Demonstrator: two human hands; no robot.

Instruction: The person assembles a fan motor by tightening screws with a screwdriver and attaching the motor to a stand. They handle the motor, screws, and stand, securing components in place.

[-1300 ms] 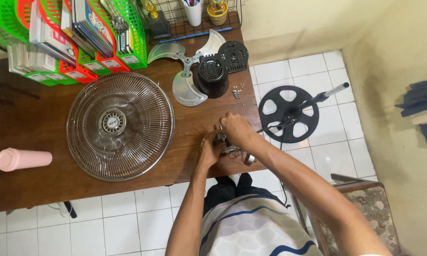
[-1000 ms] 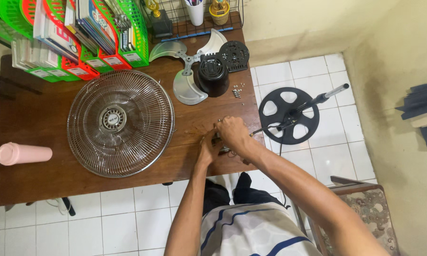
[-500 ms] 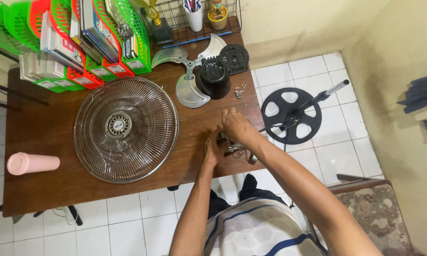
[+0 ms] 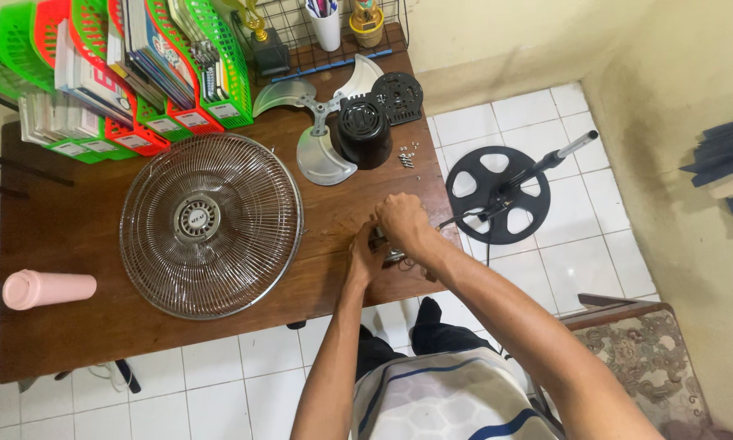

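Both hands, left [image 4: 365, 259] and right [image 4: 402, 224], clamp fingers round small metal motor part [image 4: 385, 248]; round wire fan grille [image 4: 211, 225] lies just left, loose screws [image 4: 406, 155] beyond.

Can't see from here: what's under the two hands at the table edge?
A small metal part shows between the left hand and right hand, on the wooden table. The hands hide most of it.

A fan grille [image 4: 211, 226] lies on the table [image 4: 73, 342] beside a pink tumbler [image 4: 47, 288], with fan blades [image 4: 322, 134], a black housing [image 4: 364, 130] and screws [image 4: 406, 155] behind.
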